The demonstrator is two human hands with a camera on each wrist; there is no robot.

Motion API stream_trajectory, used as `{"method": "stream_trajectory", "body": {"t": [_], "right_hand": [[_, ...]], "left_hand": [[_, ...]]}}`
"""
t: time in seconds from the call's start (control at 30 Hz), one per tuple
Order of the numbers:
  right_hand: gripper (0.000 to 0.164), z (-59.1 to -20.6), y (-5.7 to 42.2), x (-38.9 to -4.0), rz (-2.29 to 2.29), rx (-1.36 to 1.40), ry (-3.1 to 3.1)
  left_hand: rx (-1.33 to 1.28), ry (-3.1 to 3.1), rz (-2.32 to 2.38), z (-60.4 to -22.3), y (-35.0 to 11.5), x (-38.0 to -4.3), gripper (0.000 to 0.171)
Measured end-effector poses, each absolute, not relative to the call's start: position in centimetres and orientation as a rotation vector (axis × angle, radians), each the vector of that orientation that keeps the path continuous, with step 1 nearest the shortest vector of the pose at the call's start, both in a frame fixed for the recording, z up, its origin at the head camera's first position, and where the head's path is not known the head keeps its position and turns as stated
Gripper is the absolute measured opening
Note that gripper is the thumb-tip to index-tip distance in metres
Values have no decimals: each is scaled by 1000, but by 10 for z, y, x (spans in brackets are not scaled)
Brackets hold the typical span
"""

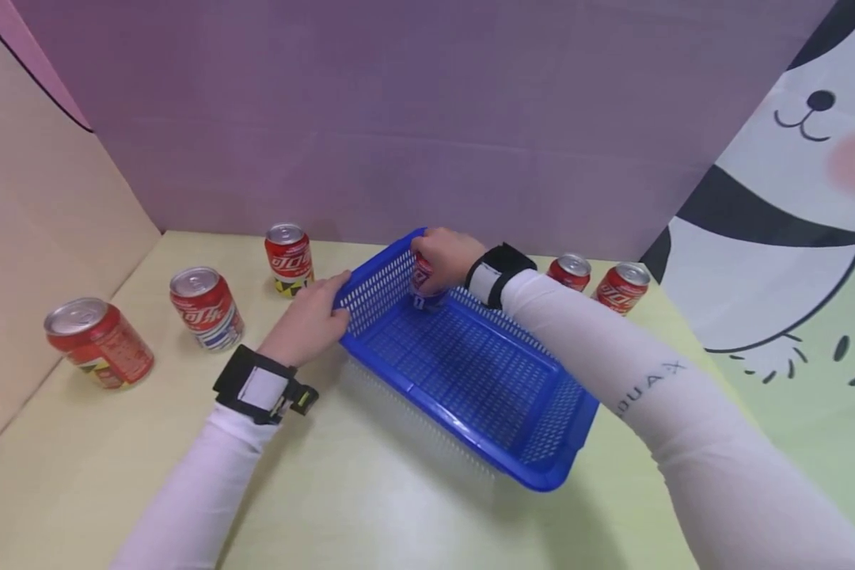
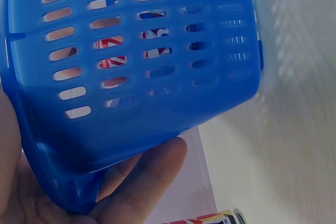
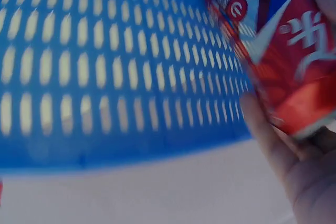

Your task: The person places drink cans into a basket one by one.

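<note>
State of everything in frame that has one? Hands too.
Blue basket: open side up
Gripped can: inside basket, by its far corner
Left hand: grips basket rim
Right hand: grips that can
Three left cans: upright
Two right cans: upright, partly hidden
Wrist straps: wrapped, one per wrist

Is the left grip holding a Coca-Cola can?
No, the left grip holds the blue perforated basket by its rim, while a Coca-Cola can is in the right grip.

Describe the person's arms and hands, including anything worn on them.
The left hand and right hand are ungloved. The left sleeve and right sleeve are whitish; the right bears dark lettering. The left wristband and right wristband are black with pale patches.
</note>
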State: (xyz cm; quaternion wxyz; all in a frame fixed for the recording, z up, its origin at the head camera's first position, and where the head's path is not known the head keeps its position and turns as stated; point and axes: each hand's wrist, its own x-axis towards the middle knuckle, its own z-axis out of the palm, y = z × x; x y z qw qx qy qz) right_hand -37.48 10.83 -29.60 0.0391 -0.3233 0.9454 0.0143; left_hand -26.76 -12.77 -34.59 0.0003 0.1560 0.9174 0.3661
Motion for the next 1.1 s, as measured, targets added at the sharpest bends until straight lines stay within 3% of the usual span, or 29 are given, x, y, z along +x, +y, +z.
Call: {"method": "stream_trajectory", "body": {"t": [0.13,0.3,0.4,0.67,0.9,1.1], "right_hand": [[61,-271,120,-364,-4,-914,2999],[44,-228,164,-332,-213,-803,3168],[38,-222,197,-306,-404,-664,3228],[41,-273,264,-255,-862,-327,3238],[59,-316,273,-254,-1066,-278,3068],[45,-338,275,-257,-1200,-301,3175]], "left_hand": [[501,2889,1160,-346,-130,-268,60],[501,2896,1160,-346,-131,-272,61],[496,2903,1158,-345,-137,-272,60],[460,2927,1154,-341,-156,-270,59],[444,2955,1152,-341,-163,-272,58],[463,2940,1178,-346,-155,-271,57]]}}
